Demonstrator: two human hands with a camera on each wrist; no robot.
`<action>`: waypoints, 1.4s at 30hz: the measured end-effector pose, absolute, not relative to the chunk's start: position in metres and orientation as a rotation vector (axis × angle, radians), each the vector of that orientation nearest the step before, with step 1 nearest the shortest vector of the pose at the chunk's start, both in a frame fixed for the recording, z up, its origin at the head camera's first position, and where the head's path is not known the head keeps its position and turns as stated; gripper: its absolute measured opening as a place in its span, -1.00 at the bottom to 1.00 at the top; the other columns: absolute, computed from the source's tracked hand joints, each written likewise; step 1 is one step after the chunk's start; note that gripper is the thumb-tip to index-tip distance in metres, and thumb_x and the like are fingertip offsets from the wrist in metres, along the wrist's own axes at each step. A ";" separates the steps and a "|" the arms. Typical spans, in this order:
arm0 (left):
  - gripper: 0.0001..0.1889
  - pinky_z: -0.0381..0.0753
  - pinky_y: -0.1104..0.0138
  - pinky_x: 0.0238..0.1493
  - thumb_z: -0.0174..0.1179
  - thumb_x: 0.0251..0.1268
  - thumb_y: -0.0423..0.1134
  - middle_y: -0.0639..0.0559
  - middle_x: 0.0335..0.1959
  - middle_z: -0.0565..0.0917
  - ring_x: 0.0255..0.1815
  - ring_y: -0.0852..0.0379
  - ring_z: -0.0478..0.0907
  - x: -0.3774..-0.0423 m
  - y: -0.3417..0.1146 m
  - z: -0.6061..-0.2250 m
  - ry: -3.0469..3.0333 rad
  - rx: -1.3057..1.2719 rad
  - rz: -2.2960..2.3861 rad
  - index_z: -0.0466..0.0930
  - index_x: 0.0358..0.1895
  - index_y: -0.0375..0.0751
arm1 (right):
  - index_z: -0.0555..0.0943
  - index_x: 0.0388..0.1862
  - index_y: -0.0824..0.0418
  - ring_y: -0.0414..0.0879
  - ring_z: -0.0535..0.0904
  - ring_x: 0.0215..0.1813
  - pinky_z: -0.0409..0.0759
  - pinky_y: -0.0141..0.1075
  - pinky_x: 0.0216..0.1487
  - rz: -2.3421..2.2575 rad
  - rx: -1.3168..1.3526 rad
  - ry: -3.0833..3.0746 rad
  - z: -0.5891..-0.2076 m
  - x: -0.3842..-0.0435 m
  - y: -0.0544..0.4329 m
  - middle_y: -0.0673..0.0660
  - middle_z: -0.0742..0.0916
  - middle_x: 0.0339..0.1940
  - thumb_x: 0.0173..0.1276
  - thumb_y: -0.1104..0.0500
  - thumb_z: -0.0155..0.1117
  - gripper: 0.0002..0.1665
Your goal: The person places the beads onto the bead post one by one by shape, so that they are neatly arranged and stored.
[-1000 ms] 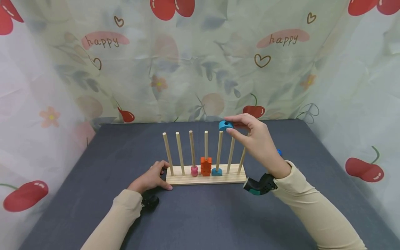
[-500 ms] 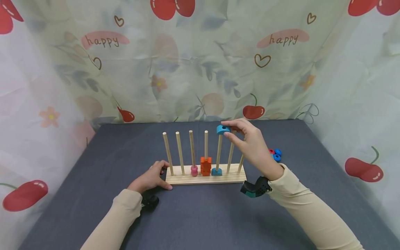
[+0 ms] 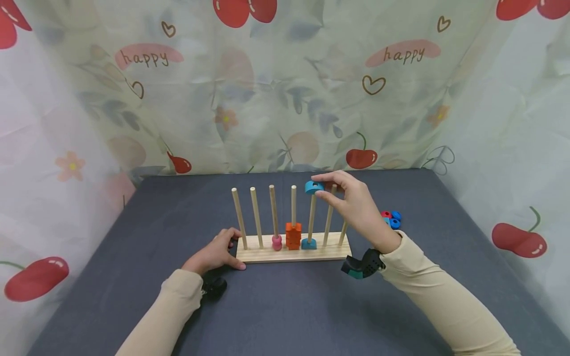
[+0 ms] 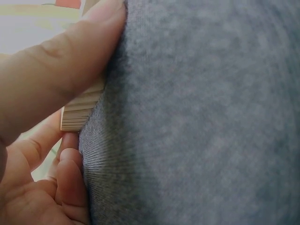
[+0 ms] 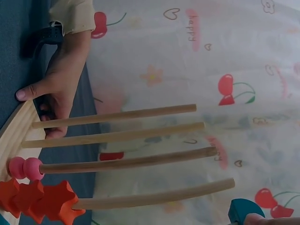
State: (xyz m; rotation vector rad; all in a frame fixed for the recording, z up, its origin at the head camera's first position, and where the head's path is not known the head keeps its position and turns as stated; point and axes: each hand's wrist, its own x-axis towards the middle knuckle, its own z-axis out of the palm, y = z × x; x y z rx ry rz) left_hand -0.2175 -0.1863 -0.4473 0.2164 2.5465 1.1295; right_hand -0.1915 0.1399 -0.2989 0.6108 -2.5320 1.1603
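My left hand [image 3: 218,252] grips the left end of a wooden peg stand [image 3: 260,256], thumb in front and fingers behind; the left wrist view shows the thumb [image 4: 51,75] against the wood [image 4: 80,113]. Between right thumb and fingertips, my right hand [image 3: 358,205] pinches a blue half-round bead [image 3: 310,189] at the top of the fifth peg from the left. Whether the peg has entered its hole I cannot tell. At that peg's foot lies another blue half-round bead [image 3: 309,244]. Orange star beads [image 3: 293,237] are stacked on the fourth peg, pink round beads [image 3: 277,243] on the third.
Red and blue beads [image 3: 394,223] lie on the dark table right of the stand, partly behind my right wrist. Bare pegs [image 3: 239,217] stand at the left end. A patterned cloth [image 3: 267,109] hangs around the table's back and sides.
My right hand has moved left and slightly down, bringing the blue half-round bead over to the fifth peg's top. More of the loose beads at right show now. The left hand stays put.
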 end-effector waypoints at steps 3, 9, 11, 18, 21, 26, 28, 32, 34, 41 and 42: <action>-0.20 0.32 -0.04 0.17 0.59 -0.21 -0.28 -0.22 0.10 0.33 0.14 -0.14 0.29 -0.217 -0.186 -0.447 2.545 0.215 1.136 0.34 0.18 -0.27 | 0.59 0.17 0.17 -0.07 0.48 -0.22 0.46 -0.25 -0.13 1.251 0.583 -2.534 -0.302 -0.192 0.141 0.09 0.64 -0.20 0.32 0.21 0.31 -0.58; -0.20 0.31 -0.03 0.17 0.59 -0.21 -0.28 -0.21 0.10 0.34 0.13 -0.13 0.29 -0.217 -0.186 -0.447 2.551 0.214 1.127 0.34 0.18 -0.27 | 0.53 0.20 0.21 -0.09 0.47 -0.24 0.45 -0.43 -0.23 1.487 0.558 -2.471 -0.312 -0.197 0.142 0.16 0.66 0.01 0.32 0.25 0.30 -0.54; -0.20 0.32 -0.03 0.16 0.60 -0.22 -0.28 -0.21 0.10 0.34 0.13 -0.13 0.29 -0.217 -0.186 -0.447 2.555 0.212 1.124 0.34 0.18 -0.27 | 0.51 0.21 0.25 -0.10 0.51 -0.18 0.47 -0.49 -0.20 1.567 0.556 -2.438 -0.317 -0.198 0.141 0.20 0.65 0.06 0.32 0.28 0.29 -0.53; -0.19 0.32 -0.04 0.17 0.60 -0.22 -0.27 -0.21 0.11 0.33 0.13 -0.13 0.29 -0.218 -0.186 -0.448 2.560 0.208 1.123 0.34 0.18 -0.27 | 0.45 0.23 0.31 0.02 0.55 0.10 0.53 -0.51 -0.01 1.718 0.522 -2.403 -0.335 -0.200 0.140 0.25 0.60 0.14 0.34 0.31 0.26 -0.52; -0.19 0.32 -0.04 0.18 0.60 -0.21 -0.27 -0.21 0.11 0.34 0.14 -0.13 0.29 -0.218 -0.186 -0.448 2.559 0.207 1.124 0.34 0.18 -0.27 | 0.45 0.23 0.33 0.07 0.55 0.13 0.54 -0.48 0.02 1.760 0.504 -2.410 -0.343 -0.199 0.139 0.27 0.60 0.12 0.36 0.29 0.25 -0.53; -0.19 0.33 -0.04 0.17 0.60 -0.21 -0.25 -0.21 0.10 0.34 0.14 -0.13 0.30 -0.218 -0.187 -0.449 2.563 0.219 1.122 0.34 0.18 -0.27 | 0.45 0.21 0.35 0.07 0.57 0.07 0.55 -0.44 0.01 1.770 0.466 -2.426 -0.357 -0.198 0.139 0.29 0.62 0.06 0.36 0.30 0.25 -0.55; -0.19 0.33 -0.04 0.16 0.60 -0.21 -0.25 -0.21 0.10 0.34 0.13 -0.14 0.30 -0.217 -0.187 -0.449 2.565 0.228 1.122 0.34 0.19 -0.28 | 0.46 0.20 0.35 0.06 0.57 0.05 0.55 -0.42 0.02 1.765 0.446 -2.436 -0.363 -0.197 0.138 0.29 0.63 0.04 0.35 0.30 0.25 -0.55; -0.19 0.33 -0.03 0.16 0.59 -0.21 -0.26 -0.22 0.10 0.34 0.12 -0.14 0.30 -0.217 -0.187 -0.449 2.567 0.240 1.125 0.34 0.19 -0.29 | 0.47 0.18 0.33 0.07 0.58 0.05 0.56 -0.21 0.11 1.752 0.413 -2.452 -0.375 -0.197 0.137 0.27 0.64 0.03 0.34 0.30 0.26 -0.56; -0.19 0.33 -0.04 0.16 0.59 -0.21 -0.26 -0.23 0.10 0.34 0.13 -0.14 0.30 -0.216 -0.187 -0.448 2.566 0.242 1.126 0.34 0.19 -0.30 | 0.47 0.17 0.32 0.09 0.58 0.06 0.54 -0.09 0.14 1.741 0.407 -2.458 -0.383 -0.196 0.136 0.27 0.64 0.03 0.33 0.30 0.27 -0.57; -0.18 0.33 -0.04 0.16 0.60 -0.22 -0.26 -0.23 0.10 0.34 0.13 -0.15 0.30 -0.217 -0.187 -0.449 2.562 0.236 1.131 0.34 0.19 -0.30 | 0.50 0.14 0.28 0.07 0.58 0.04 0.50 -0.01 0.15 1.675 0.360 -2.535 -0.406 -0.196 0.136 0.25 0.65 -0.01 0.32 0.28 0.30 -0.59; -0.18 0.33 -0.04 0.16 0.60 -0.22 -0.27 -0.23 0.10 0.34 0.13 -0.15 0.30 -0.217 -0.187 -0.449 2.561 0.235 1.133 0.34 0.19 -0.29 | 0.50 0.13 0.28 0.07 0.57 0.04 0.49 0.00 0.17 1.672 0.353 -2.543 -0.409 -0.196 0.136 0.25 0.65 -0.01 0.31 0.28 0.30 -0.59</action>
